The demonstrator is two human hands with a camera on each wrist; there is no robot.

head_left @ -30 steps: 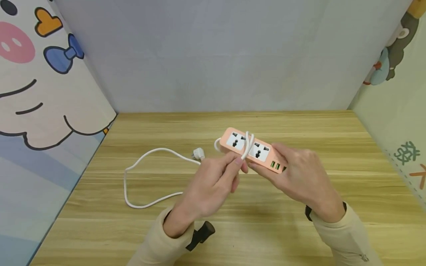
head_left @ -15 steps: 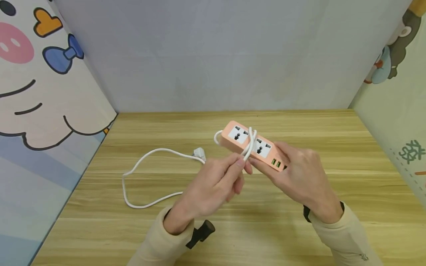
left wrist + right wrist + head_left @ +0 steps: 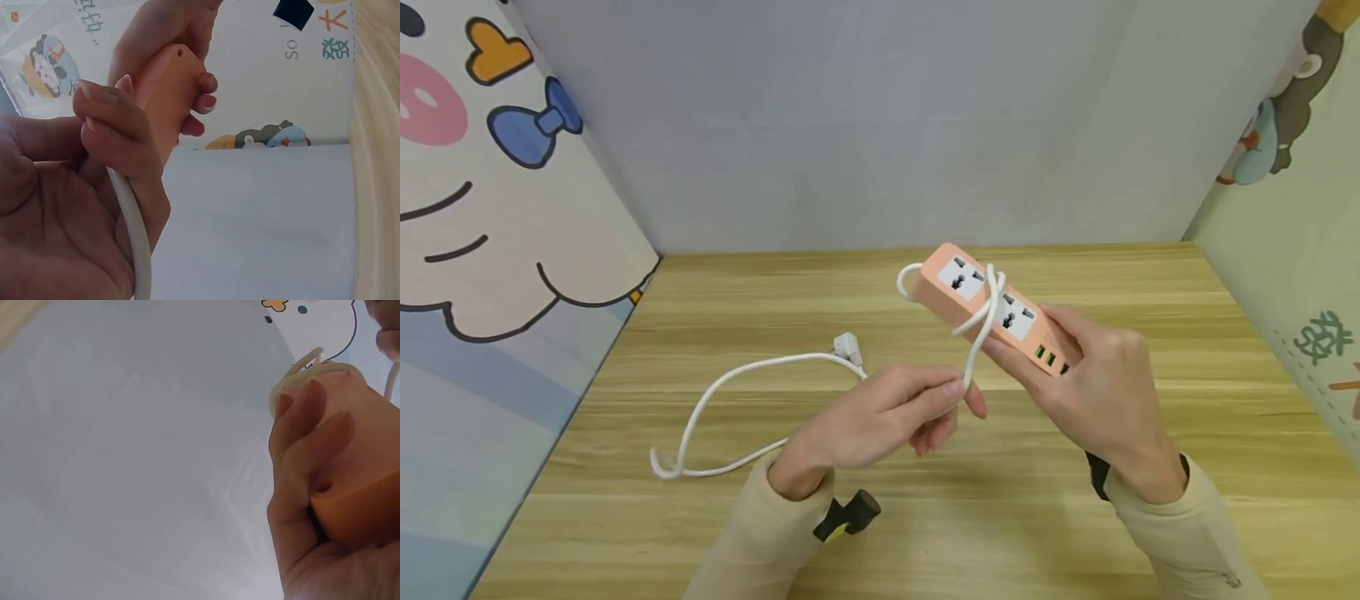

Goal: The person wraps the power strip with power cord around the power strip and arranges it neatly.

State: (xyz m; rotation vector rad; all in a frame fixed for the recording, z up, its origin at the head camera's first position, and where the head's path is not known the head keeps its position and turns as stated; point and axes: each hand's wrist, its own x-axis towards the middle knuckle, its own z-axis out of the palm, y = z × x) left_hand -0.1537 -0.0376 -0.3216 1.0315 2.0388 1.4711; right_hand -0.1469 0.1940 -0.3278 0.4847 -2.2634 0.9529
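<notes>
An orange-pink power strip (image 3: 947, 304) with white sockets and green USB ports is held up above the table, tilted with its far end to the upper left. My right hand (image 3: 1097, 387) grips its near end, the fingers wrapped round the underside in the right wrist view. A white cord (image 3: 992, 312) winds round the strip's middle. My left hand (image 3: 887, 412) pinches that cord between thumb and fingers, just below and left of the strip. In the left wrist view the cord (image 3: 132, 219) runs down past the palm. The cord's plug (image 3: 847, 347) is behind the left hand.
A loop of the cord (image 3: 700, 404) spreads to the left over the wooden table (image 3: 1000, 525). Behind the table stands a plain grey-white backdrop (image 3: 880, 133). Cartoon-printed panels flank it at left and right. A black wrist mount (image 3: 847, 515) sits on the left sleeve.
The power strip has risen and shifted right in the right hand. My left hand has drawn the cord down and away from the strip, and the loop on the left has moved.
</notes>
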